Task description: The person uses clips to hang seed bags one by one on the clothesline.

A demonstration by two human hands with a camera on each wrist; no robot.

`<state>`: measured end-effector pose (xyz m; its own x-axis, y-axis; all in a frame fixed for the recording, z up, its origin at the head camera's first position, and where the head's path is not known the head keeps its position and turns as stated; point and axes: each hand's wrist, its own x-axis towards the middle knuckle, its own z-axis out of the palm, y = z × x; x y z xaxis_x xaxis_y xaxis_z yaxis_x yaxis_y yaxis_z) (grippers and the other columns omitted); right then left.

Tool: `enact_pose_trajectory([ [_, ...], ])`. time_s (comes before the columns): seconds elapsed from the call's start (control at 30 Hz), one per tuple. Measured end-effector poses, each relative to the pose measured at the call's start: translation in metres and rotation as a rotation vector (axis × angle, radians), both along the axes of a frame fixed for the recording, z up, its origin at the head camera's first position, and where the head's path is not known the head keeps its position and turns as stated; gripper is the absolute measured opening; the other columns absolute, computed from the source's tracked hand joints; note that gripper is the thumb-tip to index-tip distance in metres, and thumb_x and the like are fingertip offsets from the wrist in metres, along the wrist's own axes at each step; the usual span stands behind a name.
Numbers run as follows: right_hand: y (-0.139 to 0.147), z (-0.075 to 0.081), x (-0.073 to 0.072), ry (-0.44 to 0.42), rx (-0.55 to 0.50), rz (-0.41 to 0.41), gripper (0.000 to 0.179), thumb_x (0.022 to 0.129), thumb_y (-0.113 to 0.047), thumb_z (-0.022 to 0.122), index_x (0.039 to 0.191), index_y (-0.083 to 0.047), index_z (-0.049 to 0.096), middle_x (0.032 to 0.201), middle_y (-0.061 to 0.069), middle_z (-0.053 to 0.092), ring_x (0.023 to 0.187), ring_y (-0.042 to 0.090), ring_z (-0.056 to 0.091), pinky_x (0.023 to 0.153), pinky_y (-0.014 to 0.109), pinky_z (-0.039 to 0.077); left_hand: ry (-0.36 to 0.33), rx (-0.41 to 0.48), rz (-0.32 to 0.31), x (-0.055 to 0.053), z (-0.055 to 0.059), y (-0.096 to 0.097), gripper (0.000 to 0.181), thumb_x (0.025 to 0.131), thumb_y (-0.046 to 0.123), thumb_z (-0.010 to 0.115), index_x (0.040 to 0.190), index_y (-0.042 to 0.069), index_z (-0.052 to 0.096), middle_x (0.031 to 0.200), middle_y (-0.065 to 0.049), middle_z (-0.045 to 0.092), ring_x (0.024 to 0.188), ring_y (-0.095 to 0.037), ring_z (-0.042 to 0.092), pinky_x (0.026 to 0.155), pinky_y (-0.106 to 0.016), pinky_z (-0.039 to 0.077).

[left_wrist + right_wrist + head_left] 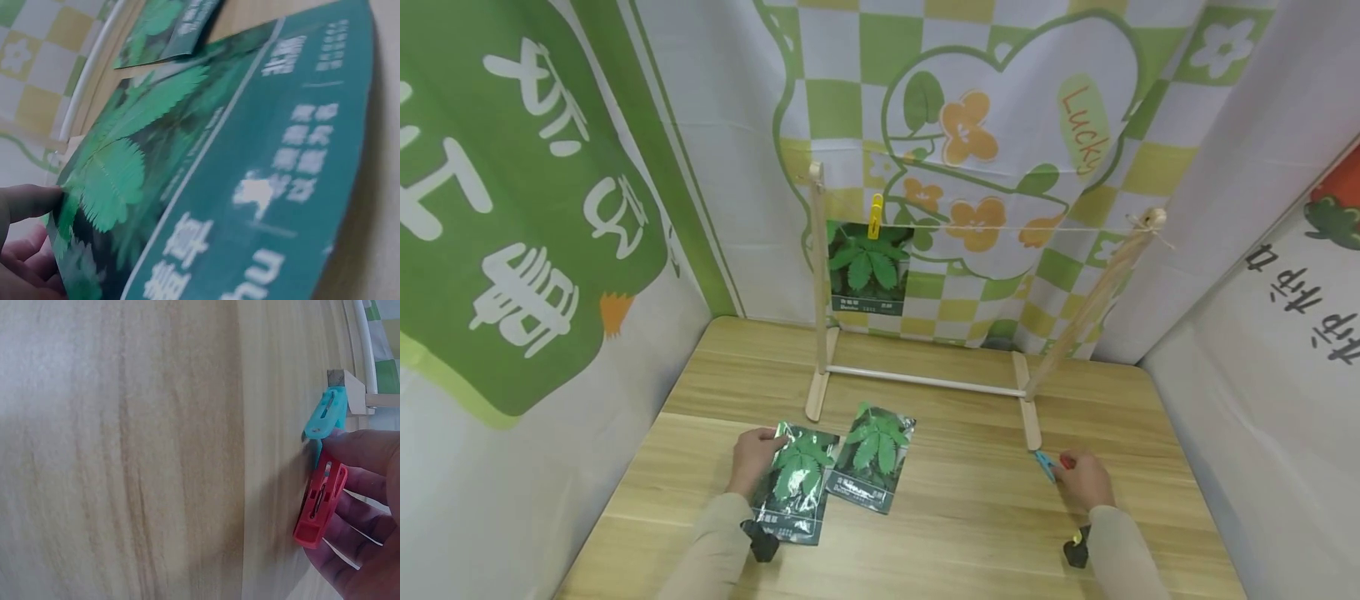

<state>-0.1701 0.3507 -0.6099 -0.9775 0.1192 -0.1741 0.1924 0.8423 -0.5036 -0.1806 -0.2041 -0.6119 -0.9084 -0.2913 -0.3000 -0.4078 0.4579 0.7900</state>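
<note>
My left hand (753,461) pinches the upper left edge of a glossy seed packet (797,487) printed with green leaves. In the left wrist view, the thumb shows on the front of this packet (250,162), which is bent and tilted. A second, matching packet (872,458) lies to its right on the table. My right hand (1086,479) holds a red clothespin (320,503) and a light blue clothespin (327,412) in its fingers, low over the table beside the stand's right foot. A fingertip covers part of the blue one.
A wooden stand (817,275) with a string (1022,227) across its top stands at the back. A third packet (865,279) hangs there at the left under a yellow clothespin (876,215). Printed curtains enclose the wooden table (955,517).
</note>
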Motion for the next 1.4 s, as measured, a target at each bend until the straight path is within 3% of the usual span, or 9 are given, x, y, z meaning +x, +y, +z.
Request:
enact_pose_trajectory([
  [0.1,0.001,0.003,0.001,-0.015,-0.040,-0.012,0.043,0.089,-0.018,0.067,0.119,0.011,0.060,0.115,0.032,0.061,0.102,0.043,0.060,0.086,0.054,0.051,-0.034,0.105,0.026,0.001,0.000,-0.003,0.034,0.093,0.019,0.062,0.115,-0.006,0.064,0.116,-0.026,0.065,0.105,-0.035,0.061,0.088,-0.042,0.052],
  [0.2,0.003,0.005,0.002,-0.048,-0.093,-0.041,0.046,0.092,-0.022,0.064,0.124,0.011,0.057,0.121,0.033,0.059,0.108,0.047,0.058,0.088,0.055,0.051,-0.058,0.171,0.051,0.001,0.002,-0.006,0.032,0.094,0.019,0.062,0.114,-0.006,0.064,0.112,-0.022,0.066,0.096,-0.027,0.062,0.078,-0.031,0.053],
  [0.37,0.005,0.008,0.000,-0.075,-0.152,-0.075,0.048,0.095,-0.025,0.062,0.128,0.010,0.054,0.122,0.031,0.060,0.109,0.043,0.059,0.089,0.051,0.052,-0.074,0.199,0.070,0.001,0.005,-0.010,0.033,0.095,0.019,0.060,0.115,-0.007,0.063,0.112,-0.021,0.064,0.090,-0.019,0.061,0.067,-0.021,0.050],
  [0.53,0.003,0.016,-0.005,-0.029,-0.174,-0.090,0.041,0.093,-0.018,0.063,0.121,0.012,0.058,0.111,0.027,0.065,0.088,0.026,0.066,0.072,0.032,0.055,-0.080,0.199,0.076,0.001,0.008,-0.013,0.036,0.096,0.021,0.059,0.119,-0.006,0.061,0.122,-0.026,0.061,0.104,-0.030,0.061,0.081,-0.029,0.054],
  [0.6,0.001,0.019,-0.007,-0.005,-0.175,-0.089,0.039,0.092,-0.016,0.063,0.120,0.013,0.059,0.109,0.027,0.067,0.085,0.023,0.066,0.069,0.030,0.054,-0.084,0.203,0.078,0.001,0.009,-0.014,0.038,0.096,0.022,0.059,0.122,-0.006,0.060,0.127,-0.027,0.058,0.112,-0.034,0.059,0.088,-0.034,0.054],
  [0.7,-0.001,0.022,-0.008,0.021,-0.166,-0.081,0.040,0.093,-0.016,0.063,0.120,0.013,0.059,0.112,0.029,0.066,0.090,0.030,0.068,0.076,0.037,0.056,-0.091,0.218,0.075,0.001,0.012,-0.014,0.039,0.097,0.023,0.058,0.125,-0.005,0.059,0.131,-0.027,0.056,0.117,-0.035,0.057,0.092,-0.037,0.052],
  [0.87,-0.003,0.026,-0.008,0.030,-0.157,-0.081,0.043,0.094,-0.019,0.061,0.124,0.012,0.057,0.117,0.030,0.064,0.106,0.042,0.063,0.088,0.049,0.053,-0.106,0.226,0.076,0.000,0.020,-0.014,0.038,0.098,0.024,0.057,0.124,-0.003,0.059,0.125,-0.022,0.060,0.107,-0.027,0.060,0.083,-0.030,0.053],
  [1.1,-0.005,0.034,-0.012,0.004,-0.196,-0.099,0.048,0.096,-0.025,0.058,0.130,0.010,0.053,0.124,0.032,0.059,0.113,0.044,0.058,0.093,0.052,0.050,-0.110,0.228,0.086,-0.001,0.030,-0.013,0.044,0.098,0.029,0.057,0.129,-0.004,0.055,0.125,-0.022,0.059,0.107,-0.028,0.061,0.087,-0.033,0.054],
  [1.4,-0.010,0.046,-0.017,0.020,-0.252,-0.105,0.051,0.097,-0.027,0.058,0.133,0.008,0.052,0.128,0.031,0.058,0.118,0.043,0.056,0.100,0.053,0.046,-0.093,0.219,0.100,-0.003,0.032,-0.012,0.044,0.098,0.030,0.056,0.130,-0.001,0.055,0.129,-0.022,0.058,0.112,-0.030,0.060,0.093,-0.037,0.053],
])
